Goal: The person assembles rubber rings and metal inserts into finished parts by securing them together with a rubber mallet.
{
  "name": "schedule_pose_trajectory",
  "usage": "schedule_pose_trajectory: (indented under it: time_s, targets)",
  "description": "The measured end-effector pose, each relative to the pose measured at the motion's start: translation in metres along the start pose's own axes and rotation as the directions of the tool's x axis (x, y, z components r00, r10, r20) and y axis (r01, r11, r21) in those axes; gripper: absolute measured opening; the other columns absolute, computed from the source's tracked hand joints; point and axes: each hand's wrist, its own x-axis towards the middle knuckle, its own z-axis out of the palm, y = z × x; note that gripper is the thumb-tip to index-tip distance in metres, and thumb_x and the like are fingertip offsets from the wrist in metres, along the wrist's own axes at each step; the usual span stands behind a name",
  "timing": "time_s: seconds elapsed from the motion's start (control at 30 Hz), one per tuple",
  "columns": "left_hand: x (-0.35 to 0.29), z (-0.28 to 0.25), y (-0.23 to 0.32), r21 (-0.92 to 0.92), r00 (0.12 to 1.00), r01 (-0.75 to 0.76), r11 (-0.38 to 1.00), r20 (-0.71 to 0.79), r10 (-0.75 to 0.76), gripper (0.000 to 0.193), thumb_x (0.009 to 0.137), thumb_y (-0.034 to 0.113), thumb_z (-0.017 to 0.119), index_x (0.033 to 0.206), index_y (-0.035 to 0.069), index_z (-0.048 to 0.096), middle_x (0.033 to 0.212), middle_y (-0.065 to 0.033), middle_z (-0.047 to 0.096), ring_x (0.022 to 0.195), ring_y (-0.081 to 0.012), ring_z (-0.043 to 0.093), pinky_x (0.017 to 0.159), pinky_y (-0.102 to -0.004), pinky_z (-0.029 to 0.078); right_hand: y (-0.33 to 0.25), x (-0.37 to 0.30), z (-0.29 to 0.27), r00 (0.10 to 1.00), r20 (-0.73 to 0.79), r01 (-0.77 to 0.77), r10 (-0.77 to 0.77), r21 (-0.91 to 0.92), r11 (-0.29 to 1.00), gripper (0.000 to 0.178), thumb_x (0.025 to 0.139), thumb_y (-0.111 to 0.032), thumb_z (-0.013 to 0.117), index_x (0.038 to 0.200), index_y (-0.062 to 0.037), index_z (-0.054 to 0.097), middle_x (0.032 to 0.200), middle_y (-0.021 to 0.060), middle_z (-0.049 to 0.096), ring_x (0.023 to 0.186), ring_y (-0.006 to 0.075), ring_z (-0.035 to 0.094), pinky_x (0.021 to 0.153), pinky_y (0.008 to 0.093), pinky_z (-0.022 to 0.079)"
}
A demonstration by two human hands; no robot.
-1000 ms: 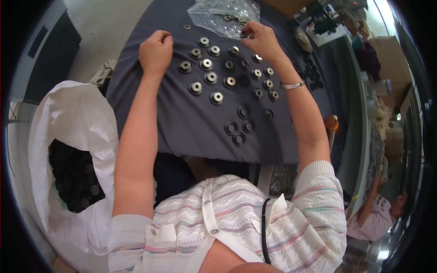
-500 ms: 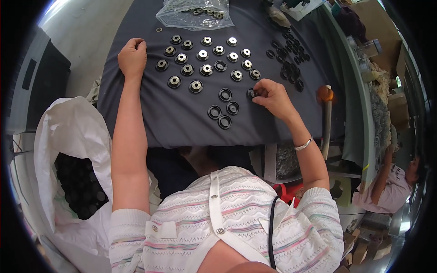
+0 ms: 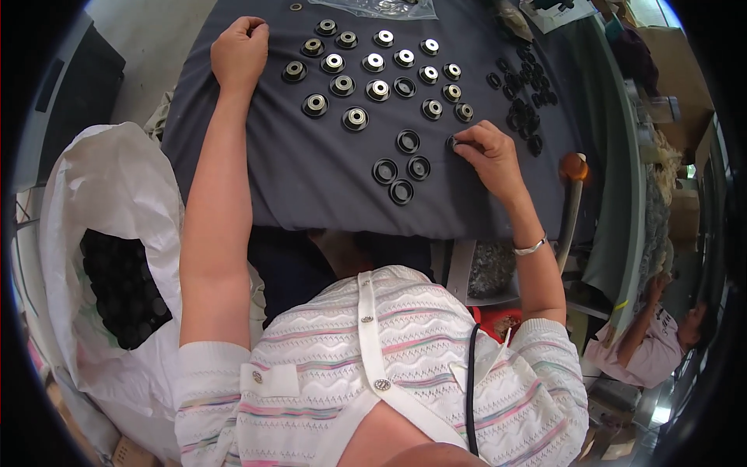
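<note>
My right hand [image 3: 492, 162] pinches a small black cap [image 3: 452, 143] between thumb and fingertips, at the tabletop. Most of the cap is hidden by the fingers. To its left lies a cluster of several round black caps [image 3: 401, 191] with open rims. Farther back spread several black caps with silver metal rings set in them [image 3: 355, 118]; one black cap [image 3: 405, 86] among them shows no metal. My left hand [image 3: 240, 54] rests closed at the table's left side, and whatever it may hold is hidden.
The table has a dark grey cloth [image 3: 327, 191]. Loose black rings [image 3: 525, 117] are heaped at the right, near a wooden-handled mallet [image 3: 574, 167]. A clear plastic bag [image 3: 381, 8] lies at the far edge. At left stands a white sack [image 3: 109, 179] of black parts. Another person [image 3: 634, 346] sits at right.
The whole view has shifted, so the table's things appear higher and farther right. Against the table, both hands stay about where they were, the right still pinching the cap.
</note>
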Motion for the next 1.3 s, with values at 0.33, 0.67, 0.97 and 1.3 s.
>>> schedule_pose_trajectory:
  time_s: [0.33,0.67,0.97,1.3]
  targets:
    - [0.001,-0.001,-0.01,0.031,1.0,-0.027,0.999,0.008,0.027,0.022,0.082,0.029,0.062,0.094,0.014,0.072,0.082,-0.0058,0.071,0.078,-0.0224,0.068,0.071,-0.0326,0.051,0.005,0.009,0.006,0.938,0.082,-0.339,0.336,0.412,0.846,0.003,0.08,0.0,0.07,0.081,-0.0027,0.067,0.07,-0.0002,0.064,0.06,0.0047,0.054,0.054,0.0192,0.045]
    - [0.0,0.003,0.0,-0.003,0.981,-0.166,0.986,-0.097,0.165,0.018,0.08,0.02,0.06,0.085,0.005,0.07,0.082,-0.0164,0.069,0.075,-0.0314,0.068,0.066,-0.0383,0.052,0.003,0.011,-0.007,0.91,0.108,-0.409,0.399,0.378,0.83,0.004,0.082,-0.005,0.07,0.081,-0.0029,0.067,0.07,0.0003,0.064,0.056,0.0051,0.055,0.049,0.0189,0.044]
    - [0.0,-0.004,-0.013,0.08,0.997,-0.08,0.994,0.0,0.08,0.024,0.083,0.03,0.059,0.096,0.015,0.071,0.087,-0.0093,0.07,0.086,-0.0294,0.067,0.074,-0.0373,0.052,-0.019,-0.072,-0.04,0.825,-0.547,0.045,0.14,0.31,0.95,0.084,0.073,-0.006,0.08,0.144,-0.0066,0.035,0.081,-0.0007,0.054,0.07,0.0045,0.052,0.059,0.0185,0.045]
    - [0.027,0.008,-0.028,0.092,0.976,-0.216,0.972,0.036,0.213,0.025,0.085,0.028,0.06,0.098,0.009,0.071,0.093,-0.0105,0.071,0.087,-0.0269,0.068,0.077,-0.035,0.05,-0.01,-0.173,-0.062,0.537,-0.799,-0.15,0.27,0.225,0.963,0.118,0.062,-0.019,0.089,0.15,-0.0061,0.011,0.065,-0.0045,0.044,0.058,0.0043,0.041,0.054,0.017,0.037]
